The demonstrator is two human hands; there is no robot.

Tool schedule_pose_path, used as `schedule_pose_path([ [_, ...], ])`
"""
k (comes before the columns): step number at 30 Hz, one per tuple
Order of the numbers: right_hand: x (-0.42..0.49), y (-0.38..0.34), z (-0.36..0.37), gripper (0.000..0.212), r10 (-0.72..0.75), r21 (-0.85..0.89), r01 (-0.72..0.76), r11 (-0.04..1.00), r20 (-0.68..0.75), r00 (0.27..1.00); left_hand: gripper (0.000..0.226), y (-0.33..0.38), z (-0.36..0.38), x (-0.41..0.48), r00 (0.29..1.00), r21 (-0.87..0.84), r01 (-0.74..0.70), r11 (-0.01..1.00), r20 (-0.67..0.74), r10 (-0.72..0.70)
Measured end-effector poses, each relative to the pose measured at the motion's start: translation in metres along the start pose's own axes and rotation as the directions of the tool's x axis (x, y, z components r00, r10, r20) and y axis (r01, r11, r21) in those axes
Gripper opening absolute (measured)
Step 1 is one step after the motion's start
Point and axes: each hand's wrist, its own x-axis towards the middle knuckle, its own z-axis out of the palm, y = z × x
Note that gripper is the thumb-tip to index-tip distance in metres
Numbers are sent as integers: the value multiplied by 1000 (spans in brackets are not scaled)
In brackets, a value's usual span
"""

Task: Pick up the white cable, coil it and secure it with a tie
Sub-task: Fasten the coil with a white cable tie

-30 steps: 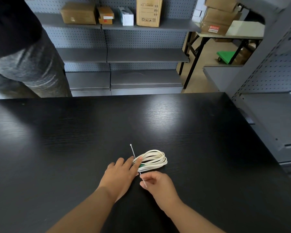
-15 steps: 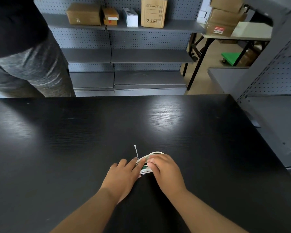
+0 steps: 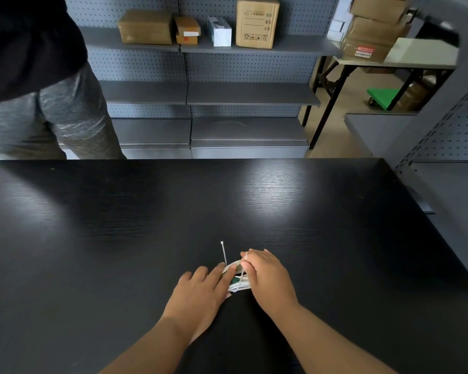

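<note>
We see both hands close together over the white cable [image 3: 237,286], which lies coiled on the black tabletop [image 3: 308,211] and is mostly hidden beneath them. Only a short stretch of its bundled loops shows in the narrow gap between the two hands.

The left hand [image 3: 200,290] lies flat, its fingers straight and together, and their tips press on the side of the coil nearest to it. The right hand [image 3: 268,276] arches over the other side of the coil with its fingers curled. Its fingertips pinch a thin white tie [image 3: 223,253].

From that pinch one strand of the tie runs down across the loops towards the wrists. The tie's other end sticks out on the tabletop just beyond the left fingertips and finishes in a small head. A green piece [image 3: 237,279] sits among the loops between the hands; we cannot tell what it is.

Well beyond the hands, past the far edge of the tabletop and off to the left hand's side, a person [image 3: 65,109] in grey trousers stands. Straight ahead of the hands, grey shelves [image 3: 249,94] carry cardboard boxes [image 3: 146,27].
</note>
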Motion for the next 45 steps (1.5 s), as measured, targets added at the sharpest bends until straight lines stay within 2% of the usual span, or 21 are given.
schedule_pose_path([
  [2,0,-1,1,19,14,20,-13,1000,-40,999,42,0,2,0,999,5,10,1000,-50,-10],
  [5,-1,-3,2,15,33,48,-29,998,-89,995,51,0,5,-1,995,-4,26,1000,-95,-26],
  [9,0,-4,3,14,34,42,-29,999,-112,993,50,1,6,-1,992,-44,15,999,-124,-21],
  [18,0,-5,5,10,13,12,-11,1000,-144,990,48,2,-11,-4,998,-236,47,971,-25,-54],
  [22,-1,-7,5,9,12,13,-10,1000,-146,989,37,3,-26,3,980,-351,200,915,54,-193],
  [23,-1,-7,5,10,14,13,-12,1000,-140,990,32,3,-28,7,965,-388,262,883,88,-248],
  [25,-2,-7,5,12,23,12,-21,1000,-123,992,26,2,-25,18,898,-492,436,753,192,-395],
  [28,-2,-8,5,13,25,16,-23,1000,-118,993,20,-2,-19,39,729,-534,665,522,308,-612],
  [30,-2,-8,5,13,29,21,-27,999,-119,992,16,-5,-16,52,632,-528,752,393,410,-658],
  [32,-2,-8,5,12,31,28,-27,999,-129,991,17,-6,-12,60,561,-506,806,306,491,-667],
  [36,-2,-6,6,13,36,40,-32,999,-120,992,26,-4,-11,68,477,-425,867,258,562,-676],
  [39,-3,-6,7,13,28,36,-23,999,-135,991,31,0,-13,74,435,-326,899,293,583,-686],
  [42,-4,-4,8,13,15,41,-9,999,-147,989,30,5,-14,77,449,-275,894,354,568,-690],
  [45,-3,-3,9,13,14,42,-8,999,-145,989,27,5,-11,77,460,-280,888,365,558,-691],
])
